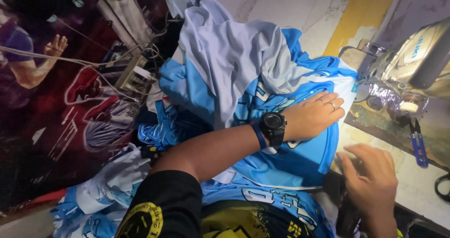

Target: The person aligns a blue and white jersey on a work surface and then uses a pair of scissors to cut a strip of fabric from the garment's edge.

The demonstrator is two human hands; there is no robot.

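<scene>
Blue-and-white jersey fabric (300, 158) lies heaped just left of the sewing machine (412, 64), pressed flat under the left hand (311, 116) with fingers spread, gripping nothing, while the right hand (370, 177), fingers loosely curled and empty, rests at the table edge (417, 186) beside it.

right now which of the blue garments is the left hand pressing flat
The blue and white shiny jersey spread on the table beside the grey sewing machine; the left hand lies on it. The other blue garments sit heaped and untouched.

Worn sewing table (417, 182); on it blue-and-white jerseys (300, 158), sewing machine (412, 60), blue thread snips (418, 142)
</scene>
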